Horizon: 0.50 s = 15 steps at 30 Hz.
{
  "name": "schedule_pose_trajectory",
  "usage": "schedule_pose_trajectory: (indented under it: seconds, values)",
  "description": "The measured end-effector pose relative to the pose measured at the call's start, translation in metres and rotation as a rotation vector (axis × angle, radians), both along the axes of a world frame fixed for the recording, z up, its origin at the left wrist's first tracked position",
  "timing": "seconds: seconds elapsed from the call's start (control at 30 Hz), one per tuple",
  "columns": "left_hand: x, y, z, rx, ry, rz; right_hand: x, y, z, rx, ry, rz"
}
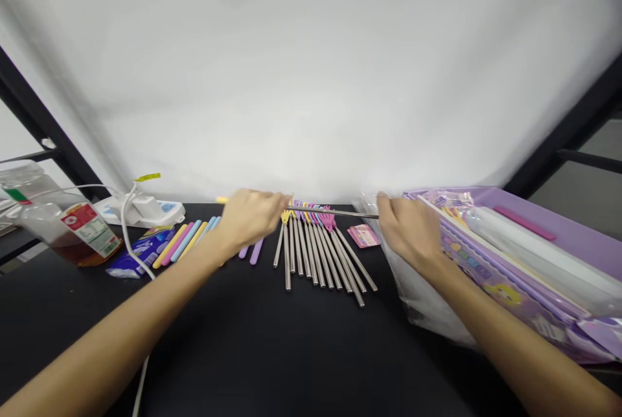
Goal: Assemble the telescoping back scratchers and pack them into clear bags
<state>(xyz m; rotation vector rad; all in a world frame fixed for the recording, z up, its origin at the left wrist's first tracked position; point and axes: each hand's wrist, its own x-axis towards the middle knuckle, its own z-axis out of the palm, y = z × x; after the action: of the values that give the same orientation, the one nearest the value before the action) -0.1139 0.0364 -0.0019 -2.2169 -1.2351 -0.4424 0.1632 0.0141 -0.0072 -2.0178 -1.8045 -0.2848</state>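
Note:
My left hand (250,216) is closed around the coloured end of a thin metal stick (335,212), which runs level to my right hand (405,229). That hand pinches the stick's other end. A yellow tip pokes out to the left of my left fist. Below the stick lies a row of several metal sticks with pink, yellow and purple tops (321,248) on the black table (272,346). Pastel sleeves (187,240) in yellow, pink, blue and purple lie to the left of that row.
A purple tray (564,229) with printed packs and clear bags stands at the right. At the left are a plastic bottle (63,223), a white power strip with cable (140,210) and a blue packet (138,252). A small pink card (363,236) lies by the sticks.

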Motion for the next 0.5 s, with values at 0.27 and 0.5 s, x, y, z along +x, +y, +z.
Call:
schedule_pose_trajectory:
  seconds: [0.27,0.5]
  values:
    - [0.022,-0.003,-0.010,-0.029,0.018,-0.155,-0.010,-0.002,-0.004,0.019,-0.013,0.079]
    - [0.015,0.005,-0.013,-0.053,-0.015,0.049,-0.008,-0.001,0.000,0.016,-0.039,0.024]
